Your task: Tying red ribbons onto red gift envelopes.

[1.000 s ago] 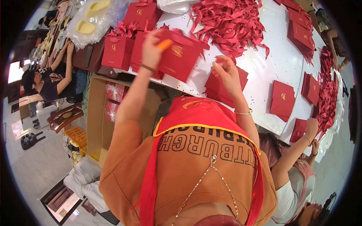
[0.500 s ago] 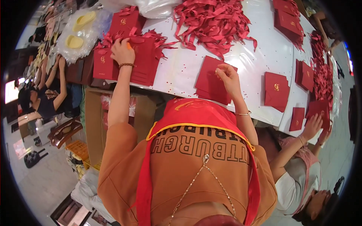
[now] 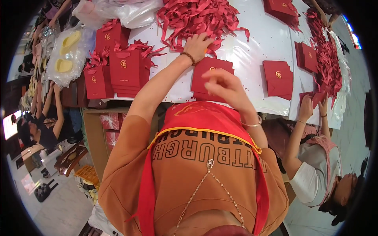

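One desk: white, red-specked.
Left hand: half-spread at red ribbons, hold unclear.
Right hand: loosely curled, hold unclear.
Floor: marbled.

On the left end of the white-topped table, two pale yellow, smooth clog-shaped shoes lie on clear, shiny plastic sheeting; a crumpled, translucent white plastic bag sits farther back. Below the table's near edge stands an open brown cardboard box. Farther left are a carved, dark brown wooden seat, a yellow-orange slatted plastic crate and, on the pale grey, glossy floor, a black lobed object of unclear kind. A person in a dark short-sleeved top is at the far left; another in a pale top with pinkish straps is at the right.
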Available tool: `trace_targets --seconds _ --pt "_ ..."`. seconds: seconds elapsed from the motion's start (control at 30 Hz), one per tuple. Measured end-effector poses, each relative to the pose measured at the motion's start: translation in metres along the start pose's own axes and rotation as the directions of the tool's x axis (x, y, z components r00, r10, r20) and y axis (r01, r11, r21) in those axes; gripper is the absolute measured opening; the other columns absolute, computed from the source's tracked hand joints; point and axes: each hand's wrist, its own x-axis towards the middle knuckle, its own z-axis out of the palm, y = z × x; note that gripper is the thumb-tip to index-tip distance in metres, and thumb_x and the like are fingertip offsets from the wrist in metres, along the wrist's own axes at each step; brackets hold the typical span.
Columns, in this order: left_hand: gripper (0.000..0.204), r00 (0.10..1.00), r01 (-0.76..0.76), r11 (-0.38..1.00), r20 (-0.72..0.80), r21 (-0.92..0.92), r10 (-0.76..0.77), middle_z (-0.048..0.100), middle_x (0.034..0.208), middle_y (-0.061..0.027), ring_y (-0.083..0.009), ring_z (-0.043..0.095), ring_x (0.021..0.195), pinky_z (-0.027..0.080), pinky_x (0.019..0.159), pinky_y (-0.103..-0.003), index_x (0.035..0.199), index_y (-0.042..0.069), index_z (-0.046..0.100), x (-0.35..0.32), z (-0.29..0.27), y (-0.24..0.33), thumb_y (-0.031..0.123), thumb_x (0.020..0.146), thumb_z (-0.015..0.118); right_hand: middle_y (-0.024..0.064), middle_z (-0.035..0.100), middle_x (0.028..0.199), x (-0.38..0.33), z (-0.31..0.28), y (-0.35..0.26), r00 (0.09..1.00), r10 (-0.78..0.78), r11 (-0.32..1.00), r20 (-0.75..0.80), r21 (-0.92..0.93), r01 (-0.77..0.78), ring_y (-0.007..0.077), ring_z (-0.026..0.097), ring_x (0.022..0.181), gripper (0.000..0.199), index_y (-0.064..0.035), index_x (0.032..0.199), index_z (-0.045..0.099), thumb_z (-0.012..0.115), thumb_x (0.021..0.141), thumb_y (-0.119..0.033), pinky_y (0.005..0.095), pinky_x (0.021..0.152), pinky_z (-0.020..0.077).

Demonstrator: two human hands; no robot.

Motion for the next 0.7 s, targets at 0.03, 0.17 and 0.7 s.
trace_targets --seconds 0.03,0.17,0.7 --pt "0.03 0.999 0.034 0.999 0.0 -0.012 -0.034 0.051 0.102 -0.007 -0.0306 0.052 0.093 0.043 0.072 -0.042 0.103 0.016 0.057 0.003 0.006 0.0 0.017 0.074 0.059 0.0008 0.057 0.07 -0.009 0.005 -0.038 0.99 -0.104 0.993 0.095 -0.041 0.108 0.0078 0.05 0.064 0.022 -0.0037 0.1 0.058 0.059 0.078 -0.005 0.0213 0.059 0.0407" --pt "0.023 0.972 0.232 0.963 0.075 -0.139 -0.224 0.055 0.093 -0.0101 -0.0323 0.056 0.082 0.045 0.068 -0.042 0.099 0.012 0.057 0.001 0.014 -0.014 0.022 0.078 0.055 0.0036 0.053 0.057 -0.011 0.031 -0.101 0.689 -0.7 0.708 0.187 0.057 0.704 0.0137 0.044 0.048 0.007 -0.0104 0.071 0.06 0.057 0.077 -0.013 0.0251 0.044 0.0336" --pt "0.04 0.798 0.042 0.23 -0.106 -0.972 -0.594 0.057 0.096 -0.0172 -0.0161 0.054 0.062 0.045 0.056 -0.026 0.122 0.005 0.036 -0.016 -0.173 -0.035 -0.003 0.083 0.041 0.0043 0.05 0.063 -0.026 0.002 -0.091 0.474 -0.854 0.516 0.217 0.477 0.711 0.0106 0.037 0.049 0.017 -0.017 0.098 0.049 0.052 0.082 -0.014 0.0217 0.043 0.0261"
